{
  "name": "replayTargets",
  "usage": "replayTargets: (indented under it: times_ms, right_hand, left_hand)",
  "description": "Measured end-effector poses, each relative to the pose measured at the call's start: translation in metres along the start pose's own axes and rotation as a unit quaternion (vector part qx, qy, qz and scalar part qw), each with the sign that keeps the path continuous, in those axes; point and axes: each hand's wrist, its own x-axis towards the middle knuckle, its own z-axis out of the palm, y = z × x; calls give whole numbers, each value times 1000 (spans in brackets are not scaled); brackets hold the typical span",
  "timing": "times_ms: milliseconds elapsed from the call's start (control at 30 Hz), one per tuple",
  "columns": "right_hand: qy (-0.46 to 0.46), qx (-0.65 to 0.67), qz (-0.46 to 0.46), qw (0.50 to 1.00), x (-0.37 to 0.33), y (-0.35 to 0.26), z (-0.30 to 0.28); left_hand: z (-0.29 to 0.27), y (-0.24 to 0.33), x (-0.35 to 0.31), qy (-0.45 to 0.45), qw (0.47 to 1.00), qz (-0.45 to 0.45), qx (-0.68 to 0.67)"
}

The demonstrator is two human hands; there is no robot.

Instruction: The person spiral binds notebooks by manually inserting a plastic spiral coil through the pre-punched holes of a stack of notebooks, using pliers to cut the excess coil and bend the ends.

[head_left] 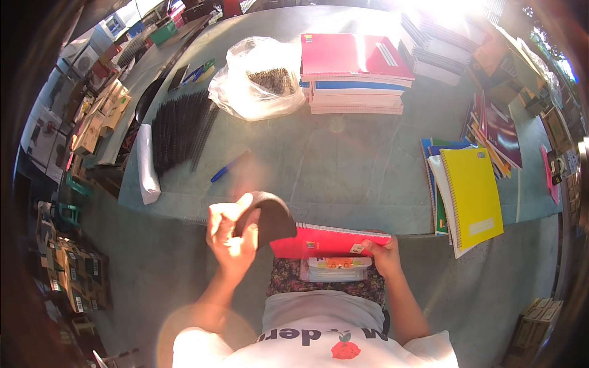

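Left hand: the left hand (230, 236) is raised just off the near edge of the bench (343, 172), its fingers curled around a dark curved piece (270, 218) that arches out to its right; what the piece is made of cannot be told.
Right hand: the right hand (383, 254) is closed on the right end of a red notebook (328, 242), thumb on top, steadying it.
Red notebook: it lies at the bench's near edge, right in front of the body, its long axis running left to right, with the spiral binding along the far side.
Key relation: the dark curved piece hangs over the notebook's left end, so the left hand is the nearer one to that end and the right hand holds the opposite end; the notebook spans the gap between the two hands.
Below the notebook: a small pale packet (337, 268) sits against the lap, just under the notebook's near edge.
Farther on the bench: a blue pen (228, 167), a row of black binding coils (181, 126), a white plastic bag (257, 76), a stack of notebooks (356, 73) with a red one on top, and a yellow notebook (472, 193) on a pile to the right, all well apart from the hands.
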Motion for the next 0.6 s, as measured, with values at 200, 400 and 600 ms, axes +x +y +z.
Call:
replayTargets:
  times_ms: [200,400,600]
  right_hand:
    - [27,-44,-10,999,-3,-17,2]
    - [24,-7,-55,998,3,-29,8]
    - [28,44,-24,998,1,-24,6]
  left_hand:
    - [9,13,6,-114,993,33,-9]
    - [27,5,-15,-228,972,-26,-57]
    - [32,7,-6,-209,977,35,-40]
